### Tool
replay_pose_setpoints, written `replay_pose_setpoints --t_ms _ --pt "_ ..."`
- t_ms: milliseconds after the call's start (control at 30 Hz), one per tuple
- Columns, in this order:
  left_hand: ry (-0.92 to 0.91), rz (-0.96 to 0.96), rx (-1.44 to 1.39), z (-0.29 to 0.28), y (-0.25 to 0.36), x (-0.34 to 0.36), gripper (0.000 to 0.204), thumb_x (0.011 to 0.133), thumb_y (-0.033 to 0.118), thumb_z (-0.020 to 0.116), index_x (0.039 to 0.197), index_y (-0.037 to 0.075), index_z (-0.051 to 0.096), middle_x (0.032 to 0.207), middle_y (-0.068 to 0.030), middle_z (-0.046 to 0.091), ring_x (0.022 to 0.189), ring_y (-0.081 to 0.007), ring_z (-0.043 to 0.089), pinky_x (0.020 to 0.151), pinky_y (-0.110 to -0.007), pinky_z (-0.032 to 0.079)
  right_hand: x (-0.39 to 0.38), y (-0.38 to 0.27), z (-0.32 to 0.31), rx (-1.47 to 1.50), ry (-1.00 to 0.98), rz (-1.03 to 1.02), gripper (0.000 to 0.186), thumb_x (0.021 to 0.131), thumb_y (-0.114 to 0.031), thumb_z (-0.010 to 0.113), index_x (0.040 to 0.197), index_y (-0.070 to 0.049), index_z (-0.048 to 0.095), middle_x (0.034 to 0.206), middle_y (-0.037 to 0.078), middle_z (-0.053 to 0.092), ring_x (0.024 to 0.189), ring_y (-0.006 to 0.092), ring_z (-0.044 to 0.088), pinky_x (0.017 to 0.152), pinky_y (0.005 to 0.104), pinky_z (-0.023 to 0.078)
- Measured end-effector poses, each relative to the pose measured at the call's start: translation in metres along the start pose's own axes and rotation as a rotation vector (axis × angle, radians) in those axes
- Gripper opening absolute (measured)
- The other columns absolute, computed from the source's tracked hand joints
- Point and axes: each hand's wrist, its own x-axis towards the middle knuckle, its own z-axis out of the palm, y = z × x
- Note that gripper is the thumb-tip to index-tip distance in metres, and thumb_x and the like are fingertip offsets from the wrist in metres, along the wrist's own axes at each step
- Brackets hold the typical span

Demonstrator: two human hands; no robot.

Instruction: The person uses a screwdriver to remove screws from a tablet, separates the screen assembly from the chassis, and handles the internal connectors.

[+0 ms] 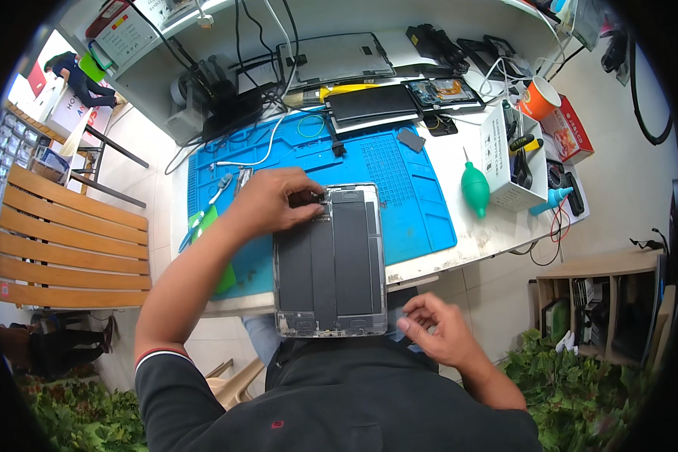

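Note:
An opened tablet (323, 264), its long dark battery cells and inner frame bare, lies across the table's front edge and juts out over my lap. At its upper left corner my left hand (279, 202) has thumb and fingers pinched together over small parts. What sits between those fingertips is too small to make out. Beside the tablet's lower right corner my right hand (438, 330) hovers, fingers loosely curled, thumb and forefinger apart. I see nothing clearly held in it.
A blue repair mat (410, 188) covers much of the white table. To the right stand a green air blower (474, 190), a white box of tools (497, 162) and an orange cup (540, 99). Farther back lie a black panel (373, 104) and another opened device (446, 94).

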Motion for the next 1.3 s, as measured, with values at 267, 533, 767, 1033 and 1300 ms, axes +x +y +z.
replay_pose_setpoints --t_ms 267,533,767,1033,1300 --pt "-0.066 -0.053 0.003 -0.009 0.003 0.009 0.018 0.093 0.021 0.089 0.105 0.008 0.086 0.097 -0.0067 0.077 0.091 -0.0237 0.074 0.078 -0.036 0.058 0.014 0.041 0.049 0.315 -0.269 -0.11 0.046 0.111 -0.018 0.074 0.148 0.0 0.057 0.128 0.011 0.076 0.11 0.0135 0.072 0.091 0.031 0.056" --pt "0.002 -0.045 0.134 -0.006 -0.011 0.007 0.024 0.104 0.026 0.076 0.115 0.006 0.083 0.112 -0.012 0.075 0.109 -0.0317 0.073 0.094 -0.041 0.056 0.027 0.045 0.065 0.883 -0.223 -0.201 0.046 0.117 -0.012 0.051 0.16 0.0 0.041 0.152 0.016 0.063 0.135 0.0286 0.068 0.117 0.0536 0.055" --pt "0.112 -0.229 -0.002 -0.013 -0.001 -0.011 0.026 0.106 0.026 0.074 0.114 0.003 0.083 0.1 -0.013 0.077 0.093 -0.0265 0.073 0.085 -0.038 0.056 0.027 0.035 0.028 0.926 -0.142 -0.259 0.053 0.114 -0.009 0.052 0.163 0.006 0.039 0.146 0.021 0.067 0.133 0.0296 0.07 0.115 0.0519 0.057" --pt "0.138 -0.459 -0.242 -0.008 0.025 -0.073 0.022 0.101 0.02 0.081 0.11 0.0 0.084 0.093 -0.0075 0.083 0.083 -0.0123 0.074 0.079 -0.03 0.059 0.041 0.026 -0.04 0.885 -0.193 -0.126 0.054 0.11 -0.008 0.056 0.157 0.014 0.043 0.131 0.024 0.075 0.106 0.0274 0.082 0.091 0.0413 0.071" --pt "0.207 -0.349 -0.082 0.012 0.039 -0.094 0.019 0.09 0.013 0.092 0.104 0.004 0.086 0.088 -0.0032 0.077 0.073 -0.0073 0.066 0.068 -0.024 0.054 0.05 0.024 -0.037 0.811 -0.106 -0.109 0.051 0.114 -0.01 0.055 0.158 0.014 0.043 0.128 0.023 0.076 0.1 0.0259 0.083 0.086 0.0388 0.073"
